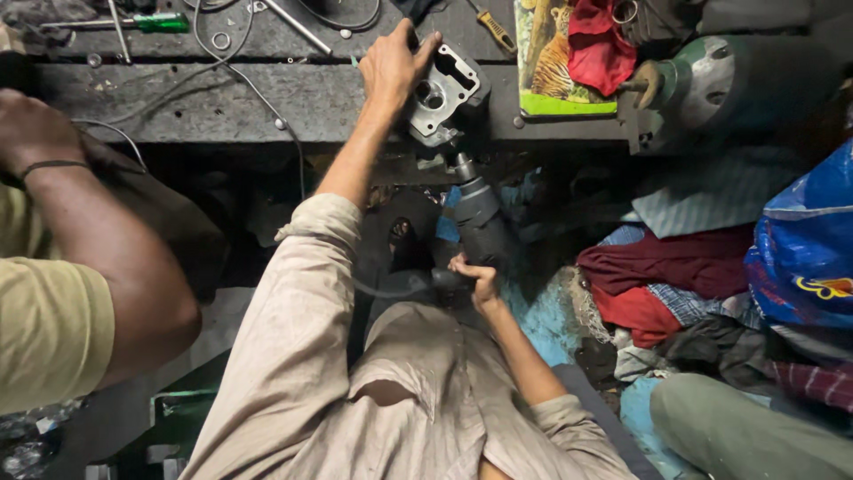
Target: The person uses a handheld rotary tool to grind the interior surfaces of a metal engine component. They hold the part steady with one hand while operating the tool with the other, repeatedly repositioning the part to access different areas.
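Note:
My left hand (393, 65) reaches up onto the edge of the dark workbench (178, 98) and grips a grey metal engine cylinder block (444, 89), holding it against the bench edge. My right hand (478, 280) is closed round the handle of a dark power tool (480, 222). The tool's nose points up into the underside of the block. I wear a pale beige shirt with the sleeves rolled up.
Another person's arm (98, 249) in an olive shirt fills the left side. On the bench lie a green-handled screwdriver (155, 22), a yellow-handled one (493, 28), wires, a tiger picture (555, 58) and a red cloth (597, 44). Piled cloths (675, 276) and a blue bag (804, 240) lie right.

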